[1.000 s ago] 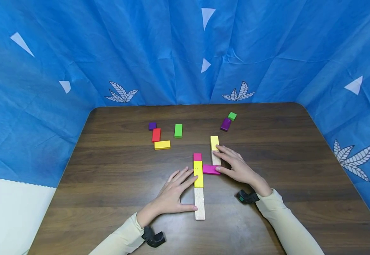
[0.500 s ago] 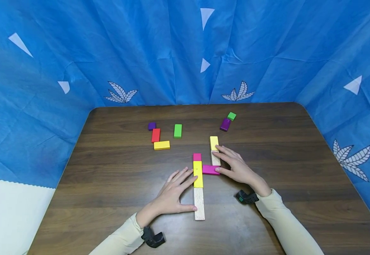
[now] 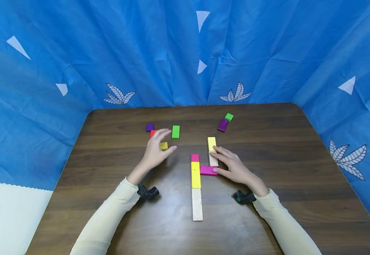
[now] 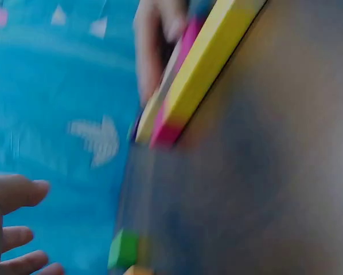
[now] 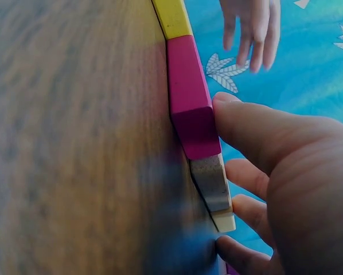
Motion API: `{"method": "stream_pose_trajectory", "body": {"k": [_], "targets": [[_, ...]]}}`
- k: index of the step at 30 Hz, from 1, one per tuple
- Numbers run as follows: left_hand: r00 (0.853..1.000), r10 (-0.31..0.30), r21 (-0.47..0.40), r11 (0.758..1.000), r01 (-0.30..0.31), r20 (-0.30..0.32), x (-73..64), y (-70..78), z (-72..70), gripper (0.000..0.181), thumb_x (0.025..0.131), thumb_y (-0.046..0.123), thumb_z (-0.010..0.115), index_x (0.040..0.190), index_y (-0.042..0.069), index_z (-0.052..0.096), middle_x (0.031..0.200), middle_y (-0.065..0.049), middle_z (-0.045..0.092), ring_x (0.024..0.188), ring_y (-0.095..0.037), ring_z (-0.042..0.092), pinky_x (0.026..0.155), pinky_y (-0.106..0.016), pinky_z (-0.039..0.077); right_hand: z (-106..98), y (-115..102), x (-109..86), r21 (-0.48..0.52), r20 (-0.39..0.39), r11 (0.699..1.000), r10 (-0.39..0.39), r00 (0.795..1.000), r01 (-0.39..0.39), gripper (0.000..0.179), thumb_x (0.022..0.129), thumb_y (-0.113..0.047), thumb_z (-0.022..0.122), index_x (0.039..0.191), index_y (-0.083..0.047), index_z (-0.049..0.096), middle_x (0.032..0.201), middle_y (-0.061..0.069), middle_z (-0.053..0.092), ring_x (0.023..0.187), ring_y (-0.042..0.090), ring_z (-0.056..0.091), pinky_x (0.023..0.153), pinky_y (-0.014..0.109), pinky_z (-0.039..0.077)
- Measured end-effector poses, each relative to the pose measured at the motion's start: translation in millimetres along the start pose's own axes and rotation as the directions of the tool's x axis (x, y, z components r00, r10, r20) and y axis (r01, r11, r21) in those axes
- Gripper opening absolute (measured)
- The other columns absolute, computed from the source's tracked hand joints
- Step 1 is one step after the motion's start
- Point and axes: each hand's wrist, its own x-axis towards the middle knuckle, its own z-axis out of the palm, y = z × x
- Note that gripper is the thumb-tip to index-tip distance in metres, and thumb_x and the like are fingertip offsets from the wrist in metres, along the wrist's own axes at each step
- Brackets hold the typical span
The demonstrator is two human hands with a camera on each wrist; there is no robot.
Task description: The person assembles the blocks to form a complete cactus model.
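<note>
Currently L hand [image 3: 155,150] spread, partly hiding red blk [image 3: 152,133] & small yellow blk [image 3: 163,146], approx 10 o'clock from long yellow blk [image 3: 196,175]. R hand [image 3: 235,168] also spread, thumb touching magenta blk [image 3: 207,170] at 3 o'clock, fingers against short white blk [image 3: 213,162]; long white blk [image 3: 197,204] at 6 o'clock.

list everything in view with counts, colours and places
yellow blocks: 3, yellow, left, centre and right
white blocks: 2, white, centre and right
pink blocks: 2, pink, near centre
green blocks: 2, green, far side
purple blocks: 2, purple, far side
red block: 1, red, left, partly hidden
table: 1, brown, under the blocks
cloth: 1, blue with white prints, behind table
white surface: 1, white, lower left
wrist cameras: 2, black, near side
sleeves: 2, cream, near side
left hand: 1, bare, near the red block
right hand: 1, bare, touching a pink block
</note>
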Motion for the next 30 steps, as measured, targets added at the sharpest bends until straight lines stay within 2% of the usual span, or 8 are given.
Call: {"method": "stream_pose_trajectory", "body": {"k": [2,4,8,11,15,20,23,30], "targets": [[0.996,-0.071,0.018,0.997,0.07,0.062,20.5,-10.6,-7.6,0.07,0.077,0.016,0.081,0.138,-0.002,0.051,0.139,-0.019,0.05,0.124,-0.036,0.052,0.104,-0.055,0.04,0.6,-0.3,0.3,0.001,0.001,1.0,-0.002,1.0,0.002,0.062,0.09,-0.031,0.07,0.145,-0.012,0.049,0.158,0.011,0.033,0.147,0.037,0.025,0.112,0.066,0.023],[0.98,-0.127,0.033,0.992,0.124,0.153,37.6,-18.8,-11.7,0.077,0.075,0.013,0.083,0.142,-0.001,0.047,0.143,-0.02,0.046,0.124,-0.036,0.052,0.106,-0.054,0.04,1.3,-0.4,0.1,-0.001,0.002,1.0,-0.004,1.0,0.004,0.062,0.09,-0.031,0.07,0.145,-0.012,0.049,0.158,0.012,0.033,0.147,0.037,0.025,0.112,0.066,0.023],[0.923,-0.206,0.06,0.978,0.198,0.324,60.5,-30.9,-11.8,0.086,0.074,0.009,0.083,0.147,0.0,0.038,0.149,-0.02,0.04,0.126,-0.036,0.051,0.106,-0.05,0.043,2.0,-0.5,-1.0,-0.005,0.004,1.0,-0.003,1.0,0.003,0.062,0.089,-0.029,0.071,0.144,-0.012,0.049,0.158,0.012,0.033,0.146,0.035,0.027,0.112,0.065,0.024],[0.889,-0.259,0.071,0.965,0.251,0.378,70.2,-37.5,-8.9,0.086,0.074,0.005,0.081,0.148,0.001,0.037,0.149,-0.019,0.04,0.125,-0.035,0.052,0.101,-0.046,0.047,2.3,-0.8,-1.3,-0.004,0.001,1.0,-0.005,1.0,0.005,0.061,0.089,-0.027,0.071,0.144,-0.012,0.049,0.158,0.012,0.033,0.146,0.035,0.027,0.112,0.064,0.024],[0.863,-0.307,0.08,0.95,0.3,0.401,76.8,-42.8,-5.3,0.08,0.075,0.0,0.08,0.145,0.0,0.041,0.143,-0.018,0.045,0.12,-0.034,0.053,0.094,-0.041,0.051,2.7,-0.9,-1.5,0.0,0.002,1.0,-0.008,1.0,0.008,0.061,0.089,-0.027,0.072,0.144,-0.012,0.049,0.158,0.012,0.033,0.146,0.035,0.027,0.112,0.064,0.024],[0.849,-0.333,0.064,0.939,0.337,0.411,80.7,-44.5,-1.2,0.069,0.077,-0.003,0.077,0.14,-0.001,0.048,0.133,-0.019,0.051,0.115,-0.032,0.054,0.091,-0.039,0.051,3.3,0.8,-2.4,-0.002,-0.005,1.0,-0.007,1.0,0.007,0.061,0.088,-0.026,0.072,0.144,-0.012,0.05,0.158,0.011,0.033,0.146,0.035,0.027,0.112,0.064,0.025],[0.847,-0.339,0.05,0.935,0.351,0.41,82.3,-45.3,0.9,0.066,0.078,-0.003,0.076,0.139,-0.001,0.05,0.131,-0.019,0.053,0.114,-0.032,0.054,0.092,-0.039,0.051,3.2,1.7,-2.4,-0.004,-0.008,1.0,-0.008,1.0,0.008,0.061,0.088,-0.026,0.072,0.144,-0.012,0.05,0.158,0.011,0.033,0.146,0.035,0.027,0.112,0.064,0.025],[0.865,-0.325,0.039,0.941,0.336,0.383,84.7,-45.4,3.4,0.064,0.076,0.0,0.079,0.135,-0.002,0.054,0.121,-0.021,0.061,0.11,-0.031,0.058,0.092,-0.038,0.051,2.5,2.1,-1.7,-0.007,-0.014,1.0,-0.005,1.0,0.004,0.062,0.088,-0.026,0.073,0.144,-0.013,0.05,0.158,0.011,0.033,0.146,0.035,0.028,0.112,0.064,0.025]]}}
